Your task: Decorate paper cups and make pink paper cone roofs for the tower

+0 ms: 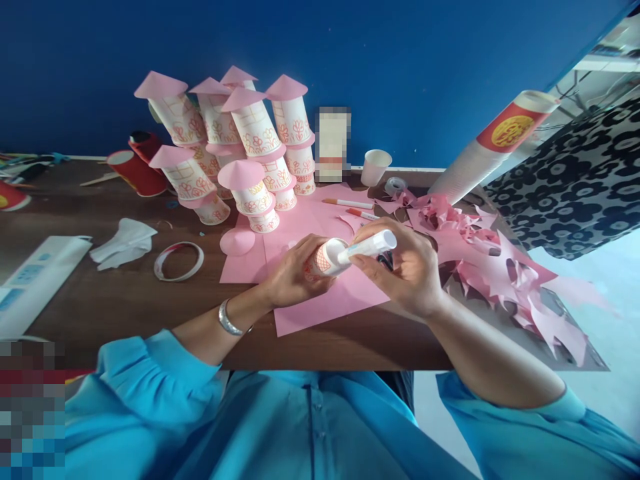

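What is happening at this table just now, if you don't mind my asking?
A person is holding a decorated paper cup in the left hand. The right hand holds a white tube, perhaps a glue stick, with its end at the cup's rim. Beyond the hands stand several paper-cup towers with pink cone roofs. Pink sheets lie under the hands, and cut pink scraps are heaped to the right.

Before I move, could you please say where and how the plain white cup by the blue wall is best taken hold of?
Probably around its upper outer side, coming from the front: the white cup seems upright, mouth up and narrowing downward, and the blue wall stands close behind.
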Tool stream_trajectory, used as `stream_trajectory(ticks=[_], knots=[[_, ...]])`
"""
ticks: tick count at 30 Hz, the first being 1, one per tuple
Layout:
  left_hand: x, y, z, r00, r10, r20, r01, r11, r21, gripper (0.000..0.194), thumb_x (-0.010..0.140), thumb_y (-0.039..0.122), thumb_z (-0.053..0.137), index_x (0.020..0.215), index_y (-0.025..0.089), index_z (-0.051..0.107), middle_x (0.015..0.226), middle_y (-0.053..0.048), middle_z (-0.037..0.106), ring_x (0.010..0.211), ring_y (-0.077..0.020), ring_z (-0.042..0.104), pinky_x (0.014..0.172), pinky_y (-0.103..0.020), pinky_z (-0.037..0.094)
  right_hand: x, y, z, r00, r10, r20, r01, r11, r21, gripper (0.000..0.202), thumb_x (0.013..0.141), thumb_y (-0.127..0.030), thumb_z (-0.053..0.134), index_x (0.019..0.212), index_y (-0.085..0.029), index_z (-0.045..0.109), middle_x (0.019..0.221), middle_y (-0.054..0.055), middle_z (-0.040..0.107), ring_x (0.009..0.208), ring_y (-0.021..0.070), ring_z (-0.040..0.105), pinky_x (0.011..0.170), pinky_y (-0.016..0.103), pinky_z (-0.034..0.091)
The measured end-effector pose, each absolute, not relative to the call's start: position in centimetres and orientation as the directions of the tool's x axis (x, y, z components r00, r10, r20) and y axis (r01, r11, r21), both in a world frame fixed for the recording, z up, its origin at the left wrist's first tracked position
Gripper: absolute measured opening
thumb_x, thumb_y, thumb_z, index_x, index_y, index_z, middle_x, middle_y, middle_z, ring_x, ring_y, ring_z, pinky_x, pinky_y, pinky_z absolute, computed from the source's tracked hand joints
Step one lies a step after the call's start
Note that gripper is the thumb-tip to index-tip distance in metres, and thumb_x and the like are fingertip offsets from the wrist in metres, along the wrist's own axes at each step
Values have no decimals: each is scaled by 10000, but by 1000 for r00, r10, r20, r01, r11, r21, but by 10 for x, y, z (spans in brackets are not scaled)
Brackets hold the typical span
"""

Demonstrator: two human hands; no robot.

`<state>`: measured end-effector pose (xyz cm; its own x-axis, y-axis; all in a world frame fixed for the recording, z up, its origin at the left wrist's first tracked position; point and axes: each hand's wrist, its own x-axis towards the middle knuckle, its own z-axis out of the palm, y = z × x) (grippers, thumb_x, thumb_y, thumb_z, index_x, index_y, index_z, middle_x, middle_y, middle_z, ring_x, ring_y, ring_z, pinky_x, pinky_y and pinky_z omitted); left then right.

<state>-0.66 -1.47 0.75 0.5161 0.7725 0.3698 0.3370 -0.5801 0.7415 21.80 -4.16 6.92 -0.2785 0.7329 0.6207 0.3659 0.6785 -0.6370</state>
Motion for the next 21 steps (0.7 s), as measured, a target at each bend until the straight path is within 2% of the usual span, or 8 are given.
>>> stream_trajectory(ticks=[6,10,13,17,21], knots=[[-4,-16,9,575,731,368,334,-620,710,439,836,257,730,1243,226,567,1194,-86,699,1084,-265,693,935,-440,590,212,-42,63,-366,702,610,360,712,-603,96,971,-318,723,1039,-257,696,966,9,770,855,186,731,781,344,617],[-2,-18,6,587,686,430,301,-678,671,488,830,217,738,1279,215,549,1163,-84,693,1069,-260,699,900,-418,605,212,-39,62,-323,701,636,379,711,-592,86,963,-304,726,1017,-250,686,970,14,770,864,190,722,797,349,617],[-2,-19,6,588,679,440,310,-692,652,489,822,226,746,1269,204,548,1168,-98,681,1040,-256,703,870,-414,610,213,-37,62,-258,750,609,435,653,-620,109,968,-344,722,984,-243,684,953,26,758,850,194,709,758,341,614],[-3,-20,9,571,698,433,343,-682,646,511,819,267,752,1282,210,543,1224,-117,680,1078,-274,696,900,-449,604,216,-34,62,-164,803,573,482,572,-663,130,967,-360,719,965,-236,681,944,30,750,828,194,708,760,354,617],[-5,-19,11,493,739,460,351,-652,672,460,823,289,758,1234,220,563,1201,-101,694,1076,-267,688,911,-448,591,216,-34,62,-131,804,579,475,564,-676,129,957,-357,730,943,-237,683,923,21,747,800,186,709,742,346,623]])
